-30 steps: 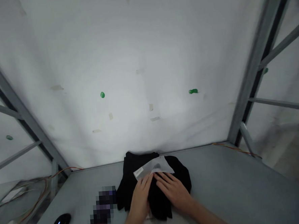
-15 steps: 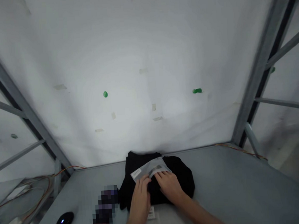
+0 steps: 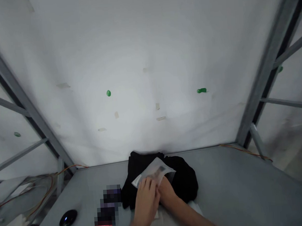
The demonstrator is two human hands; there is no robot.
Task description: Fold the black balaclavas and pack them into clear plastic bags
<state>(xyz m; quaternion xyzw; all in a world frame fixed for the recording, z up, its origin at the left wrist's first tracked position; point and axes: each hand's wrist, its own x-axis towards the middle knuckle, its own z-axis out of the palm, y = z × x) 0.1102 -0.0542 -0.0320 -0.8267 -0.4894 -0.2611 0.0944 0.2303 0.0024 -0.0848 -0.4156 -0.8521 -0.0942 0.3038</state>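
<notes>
A black garment [image 3: 182,179] lies bunched on the grey table [image 3: 234,186], near the back wall. On top of it sits a clear plastic bag [image 3: 154,170] with a white label. My left hand [image 3: 145,203] rests on the near edge of the bag and the garment. Beside it, my right hand [image 3: 168,193] touches the bag's underside, its fingers partly hidden by the left hand. Whether either hand grips the bag I cannot tell. A white tag [image 3: 157,215] shows under my wrists.
A blurred-out object [image 3: 107,211] lies left of the garment, with a black round device [image 3: 67,218] and white cable farther left. Grey metal frame posts [image 3: 263,68] stand at both sides. Orange wires [image 3: 245,150] run along the back edge. A white sheet [image 3: 137,59] forms the backdrop.
My hands drew closer together, the right sliding left under the bag's edge. The bag tilted and bunched a little. The view shifted slightly right.
</notes>
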